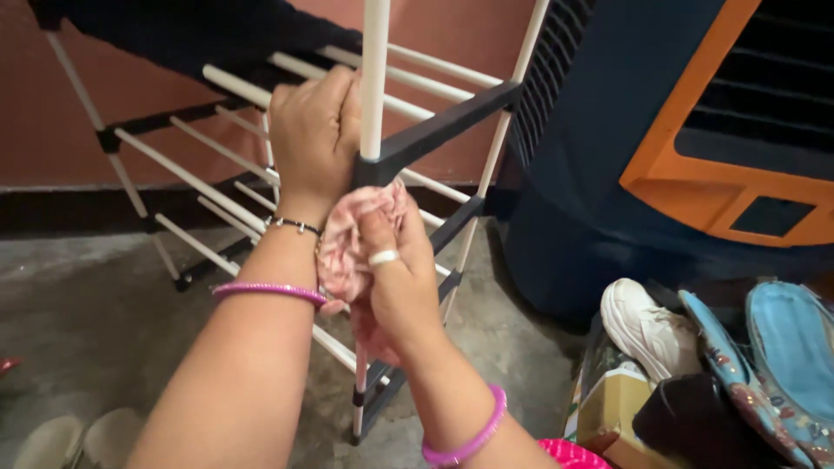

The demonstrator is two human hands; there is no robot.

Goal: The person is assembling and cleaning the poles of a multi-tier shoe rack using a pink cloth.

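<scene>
My left hand (314, 130) grips the rack's pole (374, 78); right hand (395, 269) bunches a pink cloth (347, 234) against it. Hard rubbing could tip the light rack (434, 130).

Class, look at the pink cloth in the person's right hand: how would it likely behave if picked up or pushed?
The pink cloth is bunched into folds inside the right hand, so it is probably floppy and keeps no shape. It looks thin, so likely light. Pressed against the rack's white pole, which the left hand grips, it would probably crumple rather than slide stiffly.
</scene>
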